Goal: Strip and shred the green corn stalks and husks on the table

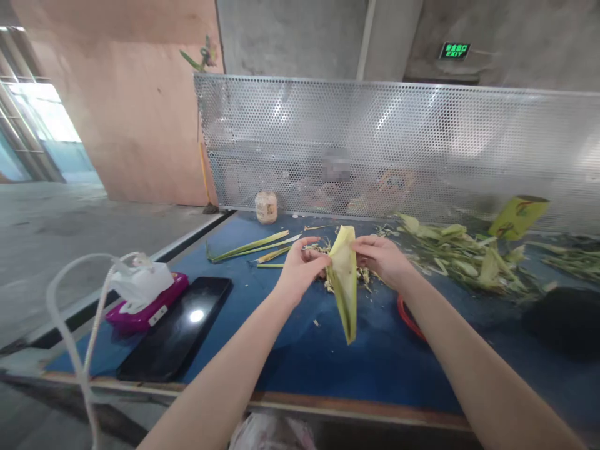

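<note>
Over the middle of the blue table (pixel 300 350) I hold up a long, pale yellow-green husk leaf (pixel 344 269), broad at the top and tapering to a darker folded tip below. My left hand (pixel 302 265) pinches its left edge between thumb and fingers. The right edge is pinched the same way by my right hand (pixel 382 256), at about the same height. Behind both hands lies a pile of pale shredded scraps (pixel 364 278), partly hidden by the leaf. Several cut green stalks (pixel 253 245) rest beyond my left hand.
At right lies a heap of green husks (pixel 469 256), with a yellow-green box (pixel 518 215) behind. A red ring-shaped rim (pixel 410 320) shows beside my right forearm. At left are a black phone (pixel 180 328) and a purple power strip (pixel 147 306) with cables. A perforated metal screen (pixel 290 137) bounds the back.
</note>
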Tool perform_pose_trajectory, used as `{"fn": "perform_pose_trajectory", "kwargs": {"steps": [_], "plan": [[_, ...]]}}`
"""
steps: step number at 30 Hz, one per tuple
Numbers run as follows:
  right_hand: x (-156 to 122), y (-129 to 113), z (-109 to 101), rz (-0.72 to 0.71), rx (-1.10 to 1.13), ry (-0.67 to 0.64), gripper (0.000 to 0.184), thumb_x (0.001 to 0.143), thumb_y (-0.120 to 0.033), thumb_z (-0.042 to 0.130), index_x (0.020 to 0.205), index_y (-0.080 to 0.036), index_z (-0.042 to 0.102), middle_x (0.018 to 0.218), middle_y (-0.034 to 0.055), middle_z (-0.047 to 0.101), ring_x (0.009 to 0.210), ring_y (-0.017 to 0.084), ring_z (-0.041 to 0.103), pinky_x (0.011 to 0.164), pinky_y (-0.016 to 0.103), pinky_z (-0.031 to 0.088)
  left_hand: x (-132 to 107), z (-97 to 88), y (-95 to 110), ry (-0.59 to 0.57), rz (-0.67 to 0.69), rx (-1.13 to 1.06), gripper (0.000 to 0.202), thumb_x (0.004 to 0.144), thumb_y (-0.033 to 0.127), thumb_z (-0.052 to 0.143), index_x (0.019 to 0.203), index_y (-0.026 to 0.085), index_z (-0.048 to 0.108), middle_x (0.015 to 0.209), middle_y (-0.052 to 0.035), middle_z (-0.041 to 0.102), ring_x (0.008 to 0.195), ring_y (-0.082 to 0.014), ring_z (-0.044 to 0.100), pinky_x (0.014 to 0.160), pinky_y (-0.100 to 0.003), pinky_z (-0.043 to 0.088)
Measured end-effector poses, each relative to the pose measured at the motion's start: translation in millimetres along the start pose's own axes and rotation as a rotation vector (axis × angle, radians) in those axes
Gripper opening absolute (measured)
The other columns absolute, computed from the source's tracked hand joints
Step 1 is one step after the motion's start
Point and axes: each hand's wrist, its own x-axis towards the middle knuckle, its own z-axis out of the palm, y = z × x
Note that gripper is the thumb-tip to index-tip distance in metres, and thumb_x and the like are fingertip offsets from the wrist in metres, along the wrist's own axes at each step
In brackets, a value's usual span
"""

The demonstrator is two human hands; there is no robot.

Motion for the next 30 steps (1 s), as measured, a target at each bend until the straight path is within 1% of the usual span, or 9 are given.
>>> {"fn": "perform_pose_trajectory", "kwargs": {"steps": [4,8,15,18,21,24,27,28,30], "plan": [[-2,3,8,-0.125,-0.441,0.044,0.016,0.064,-0.029,0.053,0.056,-0.015,0.049,0.047,-0.0058,0.039,0.045,0.006,0.032,0.046,0.022,0.024,-2,-1.6,-7,0.06,0.282,0.357,0.052,0.057,0.015,0.064,0.102,0.018,0.039,0.072,0.0026,0.05,0.064,-0.0097,0.054,0.055,-0.021,0.04],[-8,0,17,-0.182,-0.552,0.001,0.015,0.063,-0.026,0.05,0.055,-0.016,0.044,0.051,-0.0053,0.039,0.048,0.006,0.034,0.048,0.021,0.026,-1,-3.7,-10,0.117,0.383,0.485,0.051,0.06,0.023,0.065,0.103,0.019,0.038,0.075,0.0025,0.049,0.063,-0.009,0.054,0.057,-0.022,0.04],[-7,-2,16,0.0,-0.322,-0.072,0.021,0.063,-0.032,0.052,0.055,-0.017,0.04,0.047,-0.0063,0.042,0.042,0.005,0.035,0.043,0.02,0.025,6,-5.6,-13,0.153,0.301,0.351,0.04,0.067,0.022,0.058,0.101,0.018,0.038,0.065,0.0022,0.055,0.06,-0.0098,0.053,0.059,-0.022,0.041],[-6,-1,17,0.078,-0.264,-0.128,0.025,0.066,-0.039,0.052,0.059,-0.016,0.047,0.049,-0.0048,0.046,0.04,0.004,0.034,0.042,0.02,0.024,7,-8.5,-12,0.172,0.281,0.368,0.037,0.066,0.02,0.058,0.099,0.018,0.041,0.061,0.004,0.053,0.057,-0.0096,0.052,0.061,-0.023,0.041],[-7,-1,19,0.115,-0.224,-0.144,0.028,0.068,-0.041,0.05,0.066,-0.013,0.053,0.053,-0.0039,0.047,0.04,0.004,0.033,0.042,0.019,0.022,11,-15.5,0,0.253,0.259,0.436,0.036,0.064,0.018,0.058,0.097,0.017,0.043,0.054,0.0062,0.05,0.054,-0.0099,0.051,0.059,-0.022,0.04],[-7,-2,18,0.133,-0.218,-0.1,0.025,0.07,-0.037,0.048,0.066,-0.013,0.054,0.053,-0.004,0.046,0.041,0.004,0.033,0.042,0.019,0.023,26,-28.0,25,0.301,0.248,0.604,0.032,0.062,0.019,0.059,0.092,0.017,0.047,0.056,0.0042,0.054,0.054,-0.0109,0.052,0.056,-0.023,0.039],[-5,0,16,0.12,-0.238,-0.09,0.023,0.072,-0.033,0.046,0.064,-0.013,0.054,0.054,-0.0031,0.047,0.04,0.004,0.032,0.041,0.019,0.023,54,-45.0,49,0.331,0.416,0.953,0.026,0.064,0.021,0.058,0.089,0.019,0.05,0.064,0.0016,0.061,0.066,-0.0137,0.056,0.065,-0.025,0.038],[-4,1,15,0.106,-0.244,-0.096,0.022,0.072,-0.032,0.045,0.064,-0.014,0.054,0.054,-0.0027,0.048,0.04,0.004,0.033,0.041,0.019,0.024,64,-51.3,53,0.309,0.419,1.065,0.027,0.065,0.021,0.056,0.091,0.02,0.05,0.067,0.0008,0.061,0.07,-0.0147,0.056,0.068,-0.026,0.038],[-1,5,12,0.076,-0.27,-0.097,0.022,0.073,-0.031,0.045,0.063,-0.014,0.054,0.054,-0.0022,0.049,0.04,0.004,0.034,0.041,0.019,0.025,85,-64.6,54,0.211,0.285,1.252,0.033,0.067,0.02,0.054,0.099,0.021,0.049,0.075,-0.0009,0.063,0.078,-0.0166,0.056,0.071,-0.027,0.038]]}}
